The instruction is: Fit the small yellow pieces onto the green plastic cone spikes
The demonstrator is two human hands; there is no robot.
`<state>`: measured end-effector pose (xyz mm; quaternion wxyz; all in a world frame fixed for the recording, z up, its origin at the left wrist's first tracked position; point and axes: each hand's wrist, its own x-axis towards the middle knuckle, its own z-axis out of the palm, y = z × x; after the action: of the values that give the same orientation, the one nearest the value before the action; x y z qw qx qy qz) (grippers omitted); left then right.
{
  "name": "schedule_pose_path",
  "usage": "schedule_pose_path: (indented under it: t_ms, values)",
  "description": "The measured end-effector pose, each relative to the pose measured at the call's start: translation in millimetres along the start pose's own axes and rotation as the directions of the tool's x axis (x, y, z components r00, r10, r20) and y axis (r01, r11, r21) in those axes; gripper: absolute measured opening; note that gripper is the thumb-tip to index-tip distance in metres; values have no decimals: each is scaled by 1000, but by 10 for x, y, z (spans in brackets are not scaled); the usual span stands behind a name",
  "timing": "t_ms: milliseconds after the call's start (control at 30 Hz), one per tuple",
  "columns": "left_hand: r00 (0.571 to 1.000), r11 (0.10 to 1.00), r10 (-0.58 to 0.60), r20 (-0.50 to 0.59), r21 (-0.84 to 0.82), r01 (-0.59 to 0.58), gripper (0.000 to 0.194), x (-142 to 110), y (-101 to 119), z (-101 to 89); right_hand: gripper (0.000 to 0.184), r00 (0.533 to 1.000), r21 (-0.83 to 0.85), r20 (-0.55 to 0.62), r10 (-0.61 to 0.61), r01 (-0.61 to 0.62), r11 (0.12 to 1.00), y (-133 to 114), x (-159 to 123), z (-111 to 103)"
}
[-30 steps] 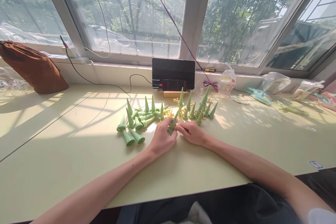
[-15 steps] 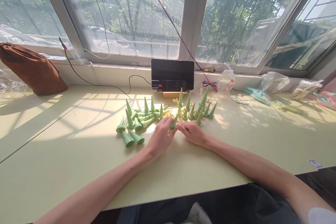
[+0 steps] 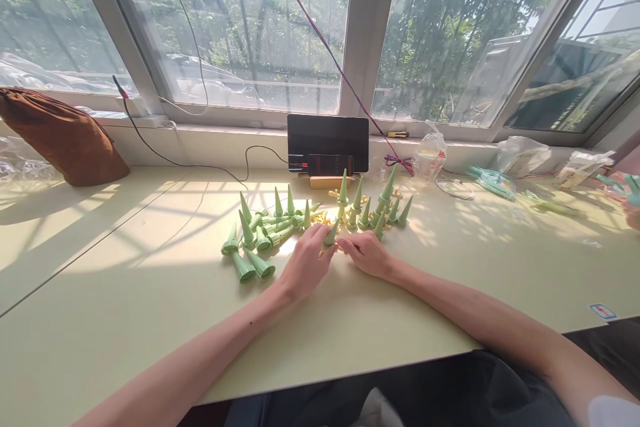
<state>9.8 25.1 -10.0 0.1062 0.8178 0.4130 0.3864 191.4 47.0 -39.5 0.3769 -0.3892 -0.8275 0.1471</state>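
Note:
My left hand (image 3: pixel 309 259) is closed round a green plastic cone (image 3: pixel 331 233), its pointed tip up and leaning slightly right. A bit of yellow shows under that cone, by the fingers. Close beside it, my right hand (image 3: pixel 369 252) is pinched at the cone's lower end; whatever its fingertips hold is too small to make out. Small yellow pieces (image 3: pixel 323 217) lie in a heap just behind the hands. Left of them are loose green cones (image 3: pixel 260 263), some standing, some on their sides. To the right stand several green cones with yellow crosspieces (image 3: pixel 387 190).
A black tablet (image 3: pixel 327 133) with a phone (image 3: pixel 330 165) before it leans at the windowsill. A brown drawstring bag (image 3: pixel 65 140) stands far left. Plastic bags (image 3: pixel 523 155) and coiled teal tubing (image 3: pixel 493 181) lie back right. Another person's hand (image 3: pixel 633 213) shows at the right edge.
The cone in my left hand has sunk lower between the fingers. My right hand has hardly moved. Another person's hand has come in at the right edge, at the teal items there.

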Motion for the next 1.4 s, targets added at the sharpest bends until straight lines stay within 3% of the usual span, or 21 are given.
schedule_pose_path:
  t_ms: [133,300,667,1033,1133,1233,1400]
  values:
    - [1000,1000,-3,2,-3,3,8,4,2,-5,33,998,21,-57,23,-22,1000,-40,-1,-12]
    - [1000,1000,0,14,4,0,13,7,-10,7,18,991,66,-132,-29,38,997,-46,-16,1]
    - [996,998,13,91,-70,-6,3,-6,-21,27,27,945,-4,-315,-82,85,996,-36,-37,-38]
    - [988,998,47,147,-54,-40,13,-35,-46,57,30,955,-33,-264,-135,131,991,-99,-37,-67]
    - [992,998,37,123,-62,-29,19,-39,-35,53,32,936,-76,-321,-143,125,989,-112,-29,-85]
    - [998,998,21,53,-56,-18,25,-35,-27,48,31,889,-121,-445,-110,62,991,-100,-7,-107]
    - [1000,999,2,10,-36,-2,19,-27,-20,52,23,839,-158,-540,-73,-15,987,-33,24,-130]
